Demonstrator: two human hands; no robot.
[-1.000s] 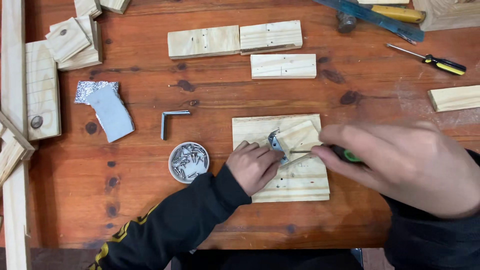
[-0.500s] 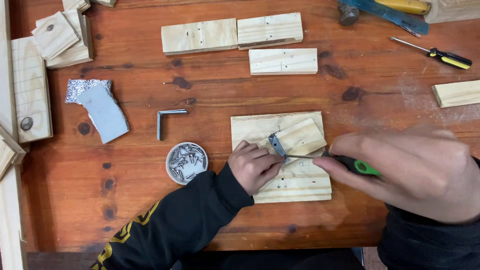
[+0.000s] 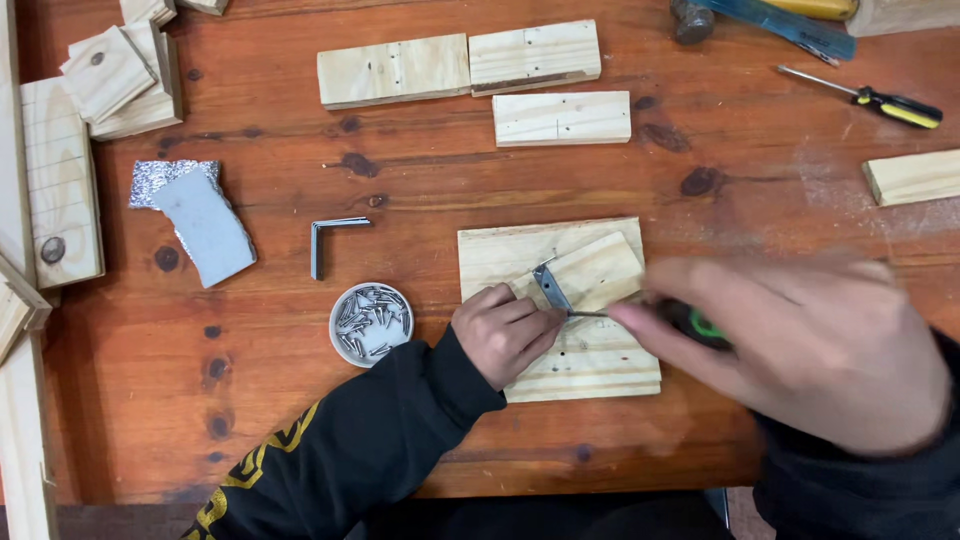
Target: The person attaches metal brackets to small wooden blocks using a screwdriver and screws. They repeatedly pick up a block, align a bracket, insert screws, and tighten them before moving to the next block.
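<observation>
Landmark: square pale pine board (image 3: 590, 360) on red-brown wooden worktop (image 3: 420, 190).

- Right hand (image 3: 820, 350), near edge of board: fingers closed round green-and-black-handled screwdriver (image 3: 690, 322), shaft lying across board, tip at bracket. Blurred.
- Left hand (image 3: 505, 335), board's left edge: fingers curled, pinching small grey bent metal bracket (image 3: 550, 288) against smaller pine block (image 3: 595, 272) on top of board.
- Bracket judged light, stiff, slippery, sharp-edged; pinch by flat leg, clear of screw hole.
- Round dish of screws (image 3: 371, 322) just left of board.
- Spare grey bracket (image 3: 330, 240) farther left.
- Yellow-handled screwdriver (image 3: 870, 98) well beyond board.

Knotty reddish wooden table (image 3: 300, 420)
</observation>
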